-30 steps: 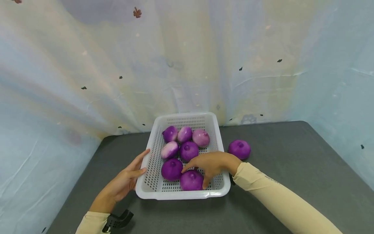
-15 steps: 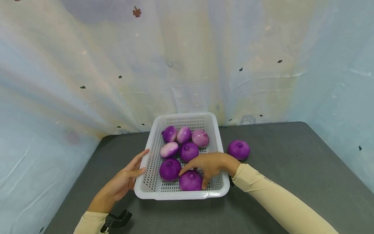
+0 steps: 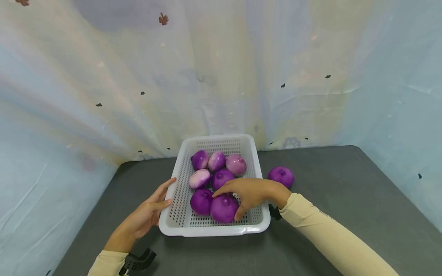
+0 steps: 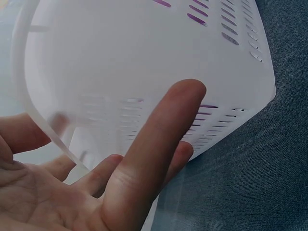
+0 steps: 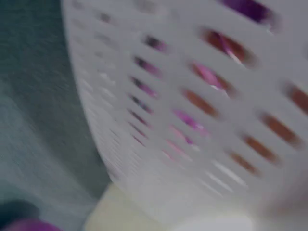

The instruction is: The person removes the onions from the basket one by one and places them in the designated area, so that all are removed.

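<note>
A white perforated plastic basket (image 3: pixel 215 232) holds several purple onions, some with pale patches. My right hand (image 3: pixel 251 191) reaches over the basket's right side, with fingers and thumb round the front right onion (image 3: pixel 224 209). Another onion (image 3: pixel 202 202) sits just left of it. Through the slots of the basket wall (image 5: pixel 159 115), the right wrist view shows blurred bits of purple and of fingers. My left hand (image 3: pixel 145 214) lies against the basket's left outer side, its fingers fairly straight. In the left wrist view its thumb (image 4: pixel 154 144) extends along the wall's outside.
One more onion (image 3: pixel 281 176) lies on the dark grey table (image 3: pixel 331 180), right of the basket. Behind the table hangs a pale patterned curtain (image 3: pixel 221 76). A black strap (image 3: pixel 138 262) is at the left wrist.
The onion under my right hand has shifted slightly up and away from the basket's front edge, along with the fingers. My left hand stays at the basket's side.
</note>
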{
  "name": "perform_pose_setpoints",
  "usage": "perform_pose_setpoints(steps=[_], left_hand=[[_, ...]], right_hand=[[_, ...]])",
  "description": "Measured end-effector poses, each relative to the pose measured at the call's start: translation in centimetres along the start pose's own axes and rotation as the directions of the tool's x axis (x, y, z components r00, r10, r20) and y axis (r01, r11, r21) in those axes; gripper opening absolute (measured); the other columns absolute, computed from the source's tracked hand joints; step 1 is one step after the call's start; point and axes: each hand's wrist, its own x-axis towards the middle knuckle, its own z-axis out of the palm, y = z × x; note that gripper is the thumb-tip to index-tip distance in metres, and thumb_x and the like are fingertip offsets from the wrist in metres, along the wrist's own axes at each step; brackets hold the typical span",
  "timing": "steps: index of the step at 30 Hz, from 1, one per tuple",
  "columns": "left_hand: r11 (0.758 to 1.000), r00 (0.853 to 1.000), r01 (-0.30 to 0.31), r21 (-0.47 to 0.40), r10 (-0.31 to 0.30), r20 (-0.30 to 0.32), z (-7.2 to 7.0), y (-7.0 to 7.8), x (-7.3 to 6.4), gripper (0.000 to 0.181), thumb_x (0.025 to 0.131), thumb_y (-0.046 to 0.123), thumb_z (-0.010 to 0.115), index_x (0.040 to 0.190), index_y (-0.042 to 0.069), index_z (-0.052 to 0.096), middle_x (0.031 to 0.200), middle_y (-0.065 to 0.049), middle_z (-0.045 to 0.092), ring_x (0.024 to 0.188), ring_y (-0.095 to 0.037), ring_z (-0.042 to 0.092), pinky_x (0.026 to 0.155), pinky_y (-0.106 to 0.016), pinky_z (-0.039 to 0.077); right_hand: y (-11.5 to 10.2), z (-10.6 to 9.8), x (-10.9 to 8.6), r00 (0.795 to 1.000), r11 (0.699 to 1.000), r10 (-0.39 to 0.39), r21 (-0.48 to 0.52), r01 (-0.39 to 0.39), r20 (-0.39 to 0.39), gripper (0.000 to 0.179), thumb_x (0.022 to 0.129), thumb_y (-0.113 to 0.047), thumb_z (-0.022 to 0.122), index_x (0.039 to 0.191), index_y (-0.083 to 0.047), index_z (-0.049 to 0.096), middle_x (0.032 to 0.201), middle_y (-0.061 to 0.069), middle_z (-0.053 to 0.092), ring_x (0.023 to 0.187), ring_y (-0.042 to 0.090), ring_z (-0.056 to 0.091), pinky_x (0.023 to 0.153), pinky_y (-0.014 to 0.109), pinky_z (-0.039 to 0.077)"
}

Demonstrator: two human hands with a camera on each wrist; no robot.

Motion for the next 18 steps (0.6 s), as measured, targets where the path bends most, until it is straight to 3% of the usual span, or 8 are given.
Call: perform_pose_setpoints(steps=[3, 10, 18], left_hand=[[1.000, 1.000, -0.004, -0.003, 0.004, -0.002, 0.0, -0.1, 0.0, 0.068, 0.108, 0.029, 0.041, 0.159, 0.037, -0.002, 0.168, -0.008, -0.007, 0.131, -0.034, 0.051, 0.085, -0.050, 0.056], [1.000, 1.000, -0.002, 0.004, 0.002, -0.003, 0.0, -0.2, 0.0, 0.068, 0.108, 0.028, 0.041, 0.159, 0.037, -0.002, 0.168, -0.008, -0.006, 0.129, -0.033, 0.053, 0.083, -0.050, 0.056], [1.000, 1.000, 0.004, 0.005, -0.004, -0.020, 0.1, -0.1, 0.0, 0.068, 0.107, 0.028, 0.042, 0.159, 0.036, -0.001, 0.168, -0.010, -0.005, 0.128, -0.032, 0.054, 0.084, -0.051, 0.056]], right_hand=[[-0.3, -0.9, -1.2, 0.998, 0.999, -0.008, 0.035, 0.010, -0.064, 0.082, 0.073, -0.026, 0.089, 0.145, -0.033, 0.050, 0.145, -0.011, 0.051, 0.136, 0.011, 0.046, 0.112, 0.039, 0.041], [-0.8, -2.3, -4.8, 0.974, 1.000, -0.031, -0.002, 0.031, -0.226, 0.082, 0.077, -0.034, 0.086, 0.148, -0.032, 0.045, 0.149, -0.008, 0.046, 0.132, 0.014, 0.050, 0.107, 0.041, 0.046], [-1.6, -2.7, -8.7, 0.918, 0.999, 0.008, -0.036, -0.024, -0.396, 0.084, 0.076, -0.040, 0.086, 0.147, -0.041, 0.043, 0.148, -0.014, 0.047, 0.127, 0.011, 0.055, 0.099, 0.041, 0.051]])
